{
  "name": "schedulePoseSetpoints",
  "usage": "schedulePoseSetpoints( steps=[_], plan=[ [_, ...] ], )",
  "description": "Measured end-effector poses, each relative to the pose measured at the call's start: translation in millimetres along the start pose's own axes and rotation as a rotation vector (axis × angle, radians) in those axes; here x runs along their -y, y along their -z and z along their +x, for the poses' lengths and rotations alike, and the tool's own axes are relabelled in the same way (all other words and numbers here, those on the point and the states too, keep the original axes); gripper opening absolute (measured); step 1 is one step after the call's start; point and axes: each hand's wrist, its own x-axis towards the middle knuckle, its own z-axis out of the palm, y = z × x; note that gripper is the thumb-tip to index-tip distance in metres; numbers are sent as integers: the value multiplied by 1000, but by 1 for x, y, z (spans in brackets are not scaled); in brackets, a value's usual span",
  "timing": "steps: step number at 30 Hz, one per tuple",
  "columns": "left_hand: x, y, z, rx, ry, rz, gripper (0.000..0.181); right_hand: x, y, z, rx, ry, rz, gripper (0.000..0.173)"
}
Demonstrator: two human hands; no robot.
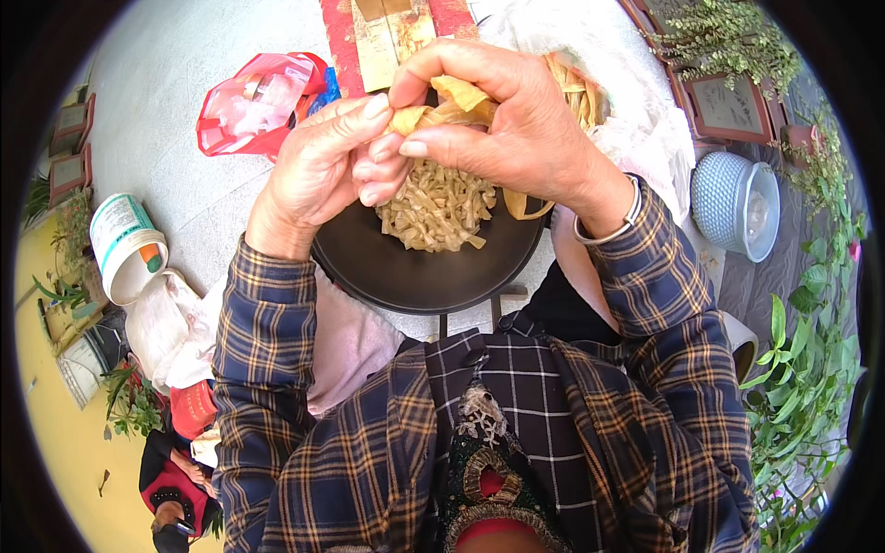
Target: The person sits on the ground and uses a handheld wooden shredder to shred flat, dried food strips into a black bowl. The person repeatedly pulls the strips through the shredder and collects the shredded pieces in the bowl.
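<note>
A pale yellow, flat dried strip (460, 110), possibly plant material, is held up between my two hands, looped near the fingertips. My left hand (325, 155) pinches one end with thumb and forefinger, its other fingers curled. From the other side, my right hand (518, 121) grips the strip between thumb and fingers, and a bangle circles that wrist. Below them stands a wide black bowl (422, 290) with a heap of small knotted yellowish pieces (439, 218) in it. Another yellow strip end (524, 207) hangs over the bowl's right rim. My palms hide the bowl's far side.
Beyond my right hand, a white plastic bag (653, 131) holds more strips (584, 104). A red bag (228, 124) sits left of a painted wooden bench (394, 34). A tipped white bucket (121, 235), a blue pot (719, 197) and leafy plants (802, 387) flank me; another person (176, 491) is lower left.
</note>
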Motion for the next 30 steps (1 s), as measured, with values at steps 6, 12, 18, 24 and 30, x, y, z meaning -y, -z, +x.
schedulePoseSetpoints(
  steps=[6, 12, 18, 24, 30],
  plan=[
    [6, -21, -2, -241, -12, 43, 38, -1, 0, 4, 108, -55, 60, 32],
    [9, -27, -10, -144, -14, -107, 39, 2, 1, 7, 179, 52, 175, 27],
    [9, -57, -20, -166, 35, -133, 42, 21, 8, 5, 217, 168, 178, 20],
    [20, -68, -26, -99, 29, -96, 33, 31, 17, -10, 282, 63, 315, 19],
    [-2, -49, -17, -228, -110, 92, 47, 22, 30, -8, 129, -407, 479, 46]
  ],
)
